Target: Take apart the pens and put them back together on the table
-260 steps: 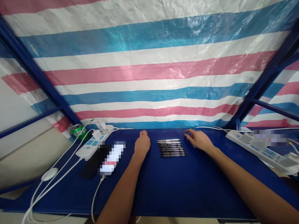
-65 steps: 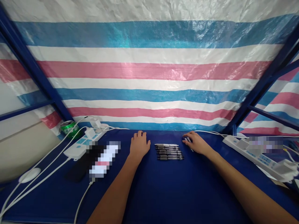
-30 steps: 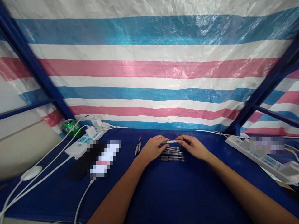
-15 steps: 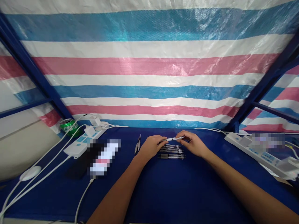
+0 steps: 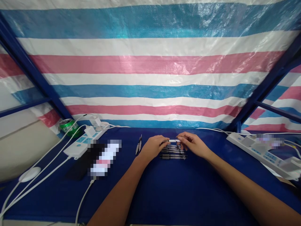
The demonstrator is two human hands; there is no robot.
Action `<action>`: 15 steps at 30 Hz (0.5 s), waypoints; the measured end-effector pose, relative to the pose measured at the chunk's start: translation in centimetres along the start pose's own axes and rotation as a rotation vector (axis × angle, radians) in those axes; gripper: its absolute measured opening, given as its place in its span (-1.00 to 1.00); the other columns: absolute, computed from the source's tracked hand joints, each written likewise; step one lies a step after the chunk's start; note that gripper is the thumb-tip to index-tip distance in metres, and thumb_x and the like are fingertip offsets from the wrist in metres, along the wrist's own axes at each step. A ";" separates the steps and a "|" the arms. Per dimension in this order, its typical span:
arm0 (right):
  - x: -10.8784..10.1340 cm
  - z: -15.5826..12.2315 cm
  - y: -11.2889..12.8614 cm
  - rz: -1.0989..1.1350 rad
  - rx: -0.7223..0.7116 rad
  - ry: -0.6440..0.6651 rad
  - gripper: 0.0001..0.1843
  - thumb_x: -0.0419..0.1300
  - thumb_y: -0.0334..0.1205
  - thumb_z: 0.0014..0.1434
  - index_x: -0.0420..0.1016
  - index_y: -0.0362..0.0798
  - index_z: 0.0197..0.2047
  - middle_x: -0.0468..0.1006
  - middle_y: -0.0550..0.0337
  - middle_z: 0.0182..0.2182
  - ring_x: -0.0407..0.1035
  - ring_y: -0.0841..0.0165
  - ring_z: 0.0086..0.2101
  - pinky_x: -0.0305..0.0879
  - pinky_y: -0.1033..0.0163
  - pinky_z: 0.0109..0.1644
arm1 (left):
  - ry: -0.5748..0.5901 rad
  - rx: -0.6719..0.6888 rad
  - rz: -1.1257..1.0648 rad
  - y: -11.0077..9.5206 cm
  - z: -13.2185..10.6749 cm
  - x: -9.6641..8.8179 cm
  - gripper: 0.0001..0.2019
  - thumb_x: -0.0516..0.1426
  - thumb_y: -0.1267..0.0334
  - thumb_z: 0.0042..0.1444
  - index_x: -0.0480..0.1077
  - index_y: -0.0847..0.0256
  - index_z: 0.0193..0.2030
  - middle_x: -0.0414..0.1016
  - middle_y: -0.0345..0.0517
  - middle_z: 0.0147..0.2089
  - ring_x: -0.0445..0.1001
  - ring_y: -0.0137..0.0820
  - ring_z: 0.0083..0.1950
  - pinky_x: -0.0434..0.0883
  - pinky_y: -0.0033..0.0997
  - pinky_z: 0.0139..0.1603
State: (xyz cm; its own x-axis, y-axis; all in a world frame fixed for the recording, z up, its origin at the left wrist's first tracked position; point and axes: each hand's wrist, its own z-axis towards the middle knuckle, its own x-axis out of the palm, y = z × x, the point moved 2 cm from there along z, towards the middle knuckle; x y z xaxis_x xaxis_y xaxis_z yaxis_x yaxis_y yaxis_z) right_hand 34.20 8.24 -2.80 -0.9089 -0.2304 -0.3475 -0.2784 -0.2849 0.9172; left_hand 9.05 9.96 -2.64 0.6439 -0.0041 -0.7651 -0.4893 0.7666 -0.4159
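A white-barrelled pen (image 5: 174,141) lies level between my two hands, just beyond a row of pens. My left hand (image 5: 155,147) pinches its left end, and my right hand (image 5: 193,143) grips the right end, partly covering it. Several clear-barrelled pens with dark grips (image 5: 173,156) lie side by side below the held one, their tips and ends pointing left and right. To the left of my left hand are slim dark-and-grey pens (image 5: 139,145), lying lengthwise away from me on the blue tabletop (image 5: 169,194).
On the left stand a green can (image 5: 69,128), a white power strip (image 5: 82,142) with plugs and cables, and a blurred phone (image 5: 105,158) on a charging cable. Another power strip (image 5: 261,155) lies on the right. Striped sheeting (image 5: 150,66) hangs behind, between blue metal posts.
The held pen has turned from a slight tilt to level. My right hand has shifted slightly left and covers more of its right end.
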 end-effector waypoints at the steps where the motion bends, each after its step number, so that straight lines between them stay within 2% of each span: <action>1: 0.0 0.0 0.0 -0.003 -0.001 0.000 -0.58 0.27 0.19 0.35 0.59 0.04 0.01 0.69 0.12 -0.25 0.51 0.28 -0.38 0.46 0.15 -0.29 | 0.002 0.003 0.000 0.0 0.0 0.0 -0.76 0.14 0.15 0.50 0.61 0.12 0.11 0.71 -0.12 0.04 0.66 -0.29 0.05 0.51 -0.31 0.12; 4: -0.1 0.0 0.2 -0.016 -0.046 -0.032 -0.57 0.38 0.17 0.26 0.60 0.04 0.02 0.69 0.09 -0.12 0.55 0.26 -0.25 0.49 0.14 -0.17 | 0.001 -0.001 0.007 -0.1 0.0 0.0 -0.76 0.15 0.15 0.50 0.61 0.13 0.10 0.71 -0.12 0.05 0.66 -0.28 0.04 0.51 -0.30 0.12; 8: 0.0 0.0 0.1 -0.035 0.009 0.017 -0.59 0.27 0.19 0.36 0.62 0.02 -0.03 0.65 0.16 -0.30 0.47 0.31 -0.38 0.43 0.17 -0.27 | 0.005 -0.006 0.007 -0.1 -0.1 0.0 -0.76 0.14 0.15 0.50 0.61 0.12 0.10 0.71 -0.11 0.04 0.66 -0.28 0.04 0.51 -0.30 0.13; 10: 0.0 0.0 0.1 -0.028 -0.023 0.002 -0.62 0.33 0.16 0.31 0.62 0.02 -0.06 0.66 0.14 -0.24 0.51 0.27 -0.28 0.47 0.14 -0.15 | 0.009 -0.002 0.006 -0.1 -0.1 0.0 -0.77 0.15 0.16 0.49 0.61 0.12 0.10 0.71 -0.11 0.05 0.66 -0.28 0.04 0.51 -0.29 0.12; 12: 0.0 0.0 0.2 -0.002 -0.042 0.000 -0.62 0.34 0.15 0.31 0.61 0.04 -0.01 0.68 0.12 -0.15 0.53 0.24 -0.19 0.48 0.12 -0.06 | 0.004 0.006 -0.001 -0.1 -0.1 0.0 -0.77 0.14 0.17 0.50 0.60 0.13 0.09 0.70 -0.11 0.05 0.66 -0.28 0.05 0.52 -0.29 0.12; 15: 0.2 0.0 0.1 -0.016 -0.023 0.040 -0.61 0.30 0.16 0.34 0.61 0.05 0.01 0.68 0.12 -0.16 0.54 0.23 -0.20 0.49 0.11 -0.08 | -0.006 0.018 -0.012 -0.3 0.0 0.0 -0.77 0.14 0.17 0.50 0.60 0.13 0.10 0.70 -0.10 0.06 0.65 -0.29 0.06 0.52 -0.29 0.13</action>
State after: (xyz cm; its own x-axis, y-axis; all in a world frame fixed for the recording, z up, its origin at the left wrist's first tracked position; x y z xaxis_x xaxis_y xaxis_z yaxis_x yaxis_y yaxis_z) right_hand 33.99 8.21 -2.79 -0.8910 -0.2630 -0.3701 -0.2853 -0.3098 0.9070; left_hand 9.15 9.72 -2.53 0.6531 -0.0095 -0.7572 -0.4708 0.7781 -0.4159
